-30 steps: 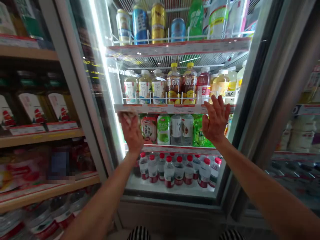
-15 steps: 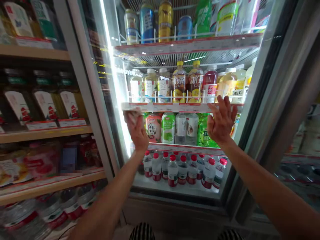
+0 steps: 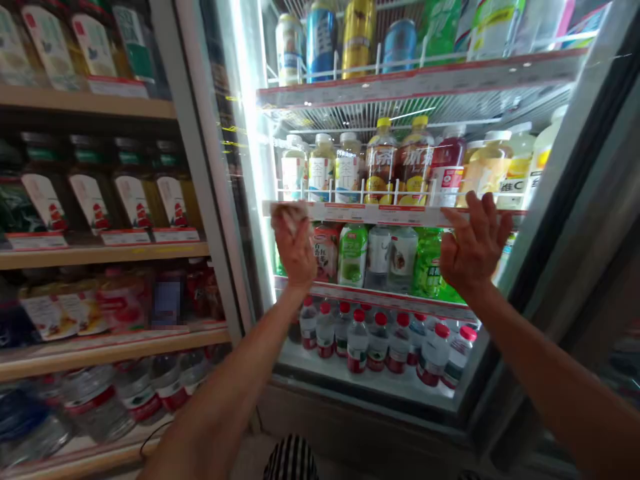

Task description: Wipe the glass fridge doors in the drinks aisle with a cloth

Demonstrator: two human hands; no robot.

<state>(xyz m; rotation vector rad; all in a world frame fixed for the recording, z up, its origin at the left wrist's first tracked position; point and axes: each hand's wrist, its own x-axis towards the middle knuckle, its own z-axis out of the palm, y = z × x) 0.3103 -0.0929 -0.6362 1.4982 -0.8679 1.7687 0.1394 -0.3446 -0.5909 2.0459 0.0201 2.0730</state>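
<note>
My left hand (image 3: 299,257) is closed on a pale, crumpled cloth (image 3: 289,211), at the left end of the middle shelf's front strip (image 3: 367,213). The cloth appears to lie against that strip, though its lower part is covered by my fingers. Farther right, my right hand (image 3: 473,250) has its fingers spread and holds nothing. Its fingertips are at the same strip; whether they press on it I cannot tell. Behind the strip stand tea bottles (image 3: 347,167) and yellow-capped bottles (image 3: 381,163). A green-labelled bottle (image 3: 353,257) is on the shelf below, between my hands.
Red-capped water bottles (image 3: 357,343) fill the cooler's bottom. Cans (image 3: 323,43) stand on its top shelf behind a wire rail. A bright light strip (image 3: 250,100) runs down the left side. Beyond the metal post (image 3: 200,173), wooden shelves (image 3: 105,257) hold several bottles and packs.
The view has turned left, so the cooler and both hands sit farther right in the picture. The cloth stays in my left hand near the strip's left end; my right hand remains spread.
</note>
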